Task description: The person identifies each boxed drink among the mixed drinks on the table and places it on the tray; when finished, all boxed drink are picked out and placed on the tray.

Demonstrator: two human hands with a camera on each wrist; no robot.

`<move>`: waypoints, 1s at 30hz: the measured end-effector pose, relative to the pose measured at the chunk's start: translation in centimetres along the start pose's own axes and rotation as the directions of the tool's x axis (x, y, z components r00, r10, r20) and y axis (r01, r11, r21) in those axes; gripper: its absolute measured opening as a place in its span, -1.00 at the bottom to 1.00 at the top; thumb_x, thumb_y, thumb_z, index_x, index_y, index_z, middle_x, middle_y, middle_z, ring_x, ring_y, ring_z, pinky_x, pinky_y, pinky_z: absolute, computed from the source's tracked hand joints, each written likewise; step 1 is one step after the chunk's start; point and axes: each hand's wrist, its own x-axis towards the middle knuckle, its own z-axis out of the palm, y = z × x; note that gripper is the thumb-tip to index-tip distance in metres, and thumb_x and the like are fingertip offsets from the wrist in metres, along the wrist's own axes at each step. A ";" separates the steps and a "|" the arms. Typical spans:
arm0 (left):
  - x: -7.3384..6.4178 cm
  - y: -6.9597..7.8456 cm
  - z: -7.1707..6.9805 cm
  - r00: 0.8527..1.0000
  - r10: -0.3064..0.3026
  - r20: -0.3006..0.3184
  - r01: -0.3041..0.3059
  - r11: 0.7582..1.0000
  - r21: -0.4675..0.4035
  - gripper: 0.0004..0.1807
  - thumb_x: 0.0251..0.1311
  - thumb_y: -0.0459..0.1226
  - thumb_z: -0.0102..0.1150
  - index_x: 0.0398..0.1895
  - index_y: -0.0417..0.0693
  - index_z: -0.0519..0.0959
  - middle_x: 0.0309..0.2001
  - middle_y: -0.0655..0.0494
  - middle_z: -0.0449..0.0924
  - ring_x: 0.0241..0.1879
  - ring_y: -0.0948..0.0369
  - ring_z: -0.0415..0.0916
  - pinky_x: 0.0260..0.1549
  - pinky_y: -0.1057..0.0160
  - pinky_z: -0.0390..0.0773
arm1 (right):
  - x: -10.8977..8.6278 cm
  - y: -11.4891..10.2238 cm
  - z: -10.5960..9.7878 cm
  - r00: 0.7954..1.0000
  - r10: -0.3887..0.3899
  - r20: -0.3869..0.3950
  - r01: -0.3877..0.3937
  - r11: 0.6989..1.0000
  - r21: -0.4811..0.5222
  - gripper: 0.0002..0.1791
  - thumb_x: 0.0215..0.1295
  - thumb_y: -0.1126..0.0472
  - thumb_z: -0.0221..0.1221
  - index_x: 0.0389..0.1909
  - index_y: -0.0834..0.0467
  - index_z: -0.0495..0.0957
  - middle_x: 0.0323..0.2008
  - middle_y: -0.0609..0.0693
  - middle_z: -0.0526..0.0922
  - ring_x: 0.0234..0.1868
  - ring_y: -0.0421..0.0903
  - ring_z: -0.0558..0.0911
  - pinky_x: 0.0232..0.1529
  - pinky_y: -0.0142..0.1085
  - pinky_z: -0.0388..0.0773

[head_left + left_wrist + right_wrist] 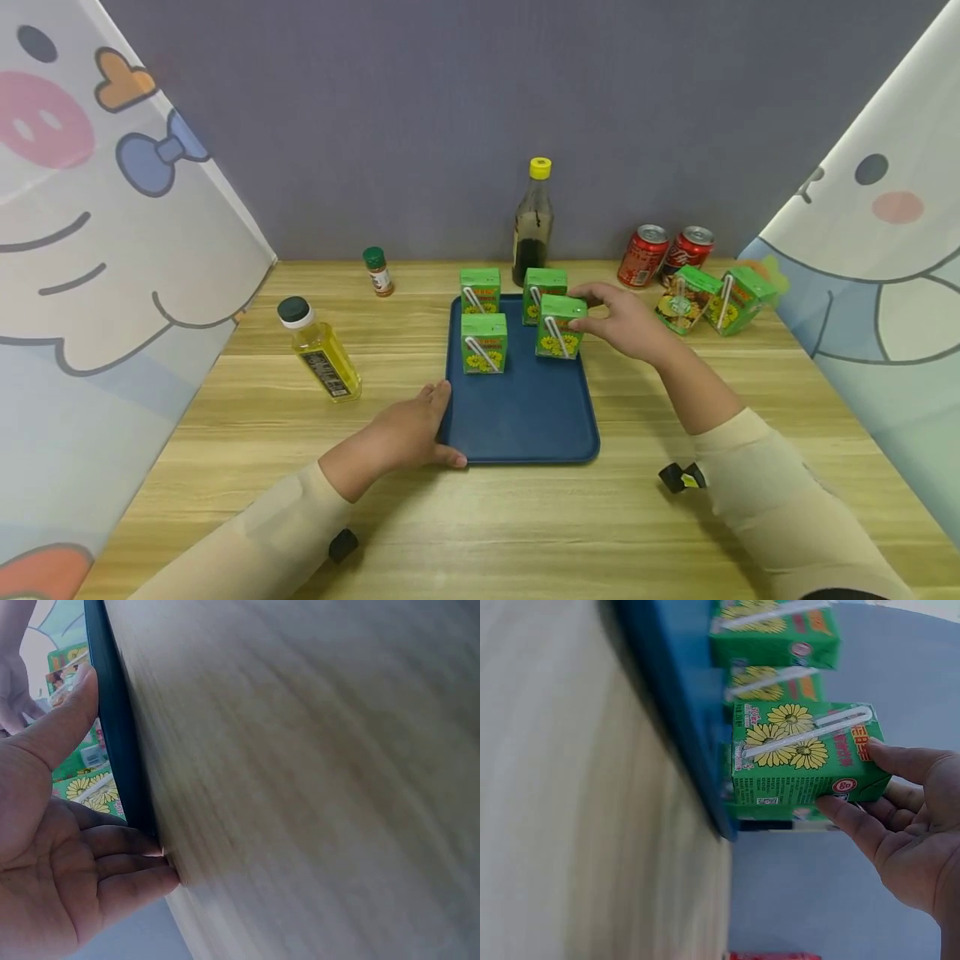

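Note:
My right hand [618, 321] pinches the upper part of a green drink carton [559, 329], thumb on one side and fingers on the other. Yellow flowers and a white straw show on that carton [802, 754] in the right wrist view; it is upright, close over the right side of a blue tray [525, 425]. Three like cartons stand on the tray: a back left one [480, 292], a front left one [483, 343] and a back right one [545, 287]. Extended fingers of my left hand [408, 429] touch the tray's left edge, its thumb at the front rim.
Behind the tray stands a dark sauce bottle [533, 229] with a yellow cap. An oil bottle [326, 358] and a small spice jar [378, 273] are at left. At back right are two red cans [645, 257] and two more green cartons [741, 302]. A grey wall [390, 125] closes the back.

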 end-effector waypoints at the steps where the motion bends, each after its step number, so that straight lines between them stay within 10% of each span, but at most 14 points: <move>1: 0.0 0.0 0.0 1.000 -0.001 -0.001 0.001 1.000 -0.001 0.29 -0.06 0.28 0.36 0.54 -0.29 -0.05 0.49 -0.31 0.05 0.48 -0.11 0.06 0.34 -0.08 0.27 | 0.1 0.0 0.4 1.000 -0.009 0.012 0.009 1.000 -0.003 -0.40 0.29 -0.09 0.27 0.32 -0.03 0.42 0.25 0.02 0.48 0.29 0.10 0.42 0.20 0.16 0.37; 22: -0.1 -0.1 -0.1 1.000 0.008 0.000 -0.008 1.000 0.014 0.29 -0.05 0.28 0.35 0.53 -0.31 -0.04 0.49 -0.33 0.05 0.47 -0.13 0.08 0.33 -0.09 0.28 | 0.0 0.2 1.2 0.989 -0.071 0.132 0.066 0.997 0.043 -0.33 0.34 -0.09 0.22 0.39 0.04 0.30 0.35 0.07 0.37 0.34 0.13 0.37 0.21 0.15 0.40; 30: 0.0 -0.1 0.0 1.000 0.013 -0.003 -0.013 1.000 0.006 0.28 -0.05 0.28 0.35 0.53 -0.31 -0.04 0.48 -0.35 0.06 0.46 -0.15 0.10 0.32 -0.09 0.29 | -0.7 0.9 -3.0 0.995 -0.047 -0.086 0.059 0.987 0.146 -0.29 0.38 -0.12 0.15 0.44 0.06 0.18 0.39 0.08 0.29 0.39 0.14 0.30 0.31 0.13 0.30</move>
